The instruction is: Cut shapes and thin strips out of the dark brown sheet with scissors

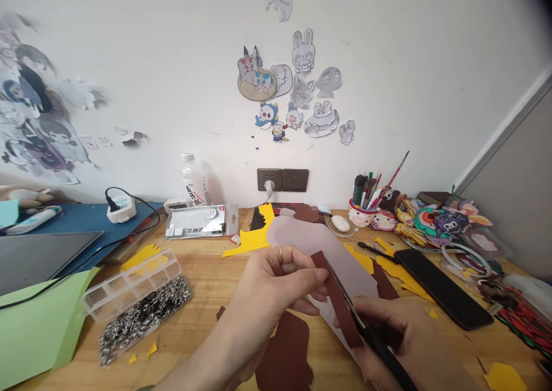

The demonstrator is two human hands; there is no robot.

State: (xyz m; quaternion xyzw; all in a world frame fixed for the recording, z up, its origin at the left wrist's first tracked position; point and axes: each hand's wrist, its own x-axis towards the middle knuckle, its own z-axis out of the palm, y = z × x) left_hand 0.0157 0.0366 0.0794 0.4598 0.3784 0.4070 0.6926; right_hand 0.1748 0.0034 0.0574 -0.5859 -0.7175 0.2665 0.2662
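Left hand (287,282), centre of the frame: thumb and fingers pinched on the upper part of a brown strip (334,299); a ring on one finger.

Right hand (401,333), lower right: wrapped round the black handles of the scissors (383,353), whose blades lay along the strip's right edge; blade opening too hidden to tell.

Brown strip: right of centre, held aslant above the wooden table (202,299), its lower end beside the right hand.

Pale lilac sheet (297,236): behind and beneath the strip, running from centre towards lower right.

Brown piece (284,351): bottom centre, flat on the table, near the left wrist.

Clear compartment box (110,290): lower left, lid raised, filled with metal eyelets (146,310).

Green sheet (38,333): lower left corner.

Black phone (444,287): right side, resting partly on yellow scraps (405,273).

Pen cup (362,215): right of centre, beside a heap of coloured cut-outs (451,221).

Plastic bottle (196,181): left of centre, against the wall.
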